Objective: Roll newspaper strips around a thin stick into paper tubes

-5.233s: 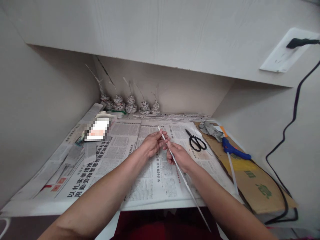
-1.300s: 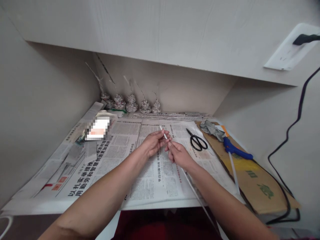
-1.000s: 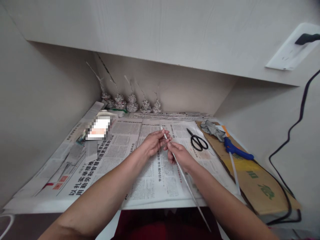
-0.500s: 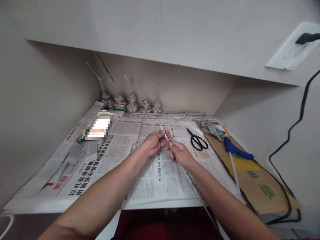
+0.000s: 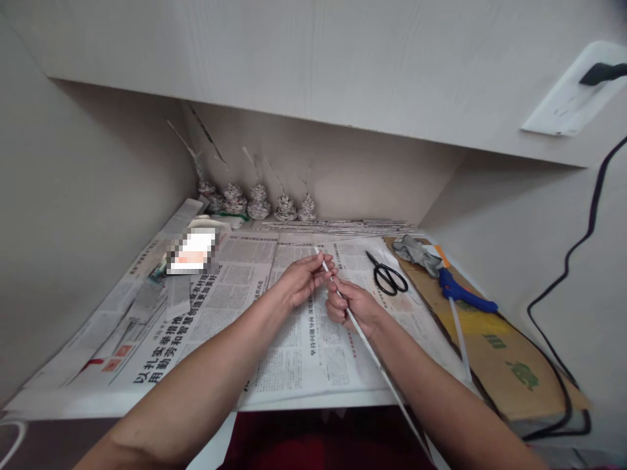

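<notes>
A long, thin rolled paper stick [image 5: 365, 339] slants from the middle of the table down past the front edge, beside my right forearm. Near its far tip, the thumb and fingers of my left hand [image 5: 306, 277] pinch it. Just below, my right hand [image 5: 353, 305] has its fingers curled around the same stick. Both hands are above the newspaper [image 5: 245, 274] spread over the table. To the right of my hands lie black-handled scissors [image 5: 386, 274].
Several small woven paper gourds [image 5: 258, 201] stand along the back wall, beside a bundle of paper sticks [image 5: 337, 227]. A blue glue gun [image 5: 465, 294] and a grey crumpled cloth [image 5: 416, 253] rest on cardboard [image 5: 514, 365] at right. A pixelated bright object [image 5: 193, 251] lies at left.
My right hand has turned and its fingers have closed more around the paper stick. More of the stick's length now shows over my right hand. My left hand has hardly moved.
</notes>
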Demonstrator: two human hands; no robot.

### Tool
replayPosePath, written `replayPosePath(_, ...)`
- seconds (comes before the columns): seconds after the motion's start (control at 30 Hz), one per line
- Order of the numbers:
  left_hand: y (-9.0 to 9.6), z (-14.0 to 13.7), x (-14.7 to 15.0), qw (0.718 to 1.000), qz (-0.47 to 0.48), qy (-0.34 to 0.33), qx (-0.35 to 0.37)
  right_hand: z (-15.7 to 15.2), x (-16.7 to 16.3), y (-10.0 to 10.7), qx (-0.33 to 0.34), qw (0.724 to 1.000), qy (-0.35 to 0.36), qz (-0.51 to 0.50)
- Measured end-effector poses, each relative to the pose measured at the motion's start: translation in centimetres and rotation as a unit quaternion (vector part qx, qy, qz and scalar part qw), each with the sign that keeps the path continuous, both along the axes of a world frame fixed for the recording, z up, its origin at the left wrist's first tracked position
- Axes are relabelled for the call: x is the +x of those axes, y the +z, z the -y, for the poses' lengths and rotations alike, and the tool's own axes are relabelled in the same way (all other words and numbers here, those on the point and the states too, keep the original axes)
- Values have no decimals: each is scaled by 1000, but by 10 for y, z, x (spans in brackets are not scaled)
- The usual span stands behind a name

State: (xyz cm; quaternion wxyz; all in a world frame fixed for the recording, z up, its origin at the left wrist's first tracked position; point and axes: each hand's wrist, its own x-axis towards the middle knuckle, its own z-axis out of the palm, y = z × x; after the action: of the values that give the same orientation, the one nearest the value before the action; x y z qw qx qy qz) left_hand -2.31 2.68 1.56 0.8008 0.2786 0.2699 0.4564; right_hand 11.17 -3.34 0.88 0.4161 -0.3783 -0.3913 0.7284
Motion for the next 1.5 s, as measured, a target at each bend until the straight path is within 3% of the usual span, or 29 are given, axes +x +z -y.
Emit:
replayPosePath(0.23,-3,-1,1,999,-27,21,2,0,1,-8,100,976,-61,184)
replayPosePath(0.43,-4,-1,2,1000,-15,3,3,1,5,-8,5,1000,16,-13)
replayPosePath(0.63,-1,1,1,1000,-22,5,2,2,10,-7,70,989,-49,124)
replayPosePath(0.77,3,5,3,1000,-12,-16,11,3,17,-1,20,1000,23,4)
replayPosePath(0.83,3,6,4,1000,-12,-15,17,4,19,0,14,999,35,-5)
replayPosePath(0.9,2,6,4,1000,-21,-4,20,3,19,-1,47,997,6,66)
replayPosePath(1.0,-1,4,4,999,-33,8,23,2,17,-6,128,970,-51,199)
replayPosePath(1.07,-2,4,5,999,-33,1,25,2,16,-7,142,963,-59,220)
replayPosePath(1.2,0,5,5,1000,-25,-9,16,5,16,-4,45,996,-9,75)
replayPosePath(1.27,1,6,5,1000,-23,-11,10,6,16,-2,5,1000,11,18)
replayPosePath(1.4,0,7,4,999,-32,-10,24,3,16,-5,1,999,-19,32)
replayPosePath(1.5,0,8,4,999,-31,-18,28,2,15,-7,-24,999,-4,-37)
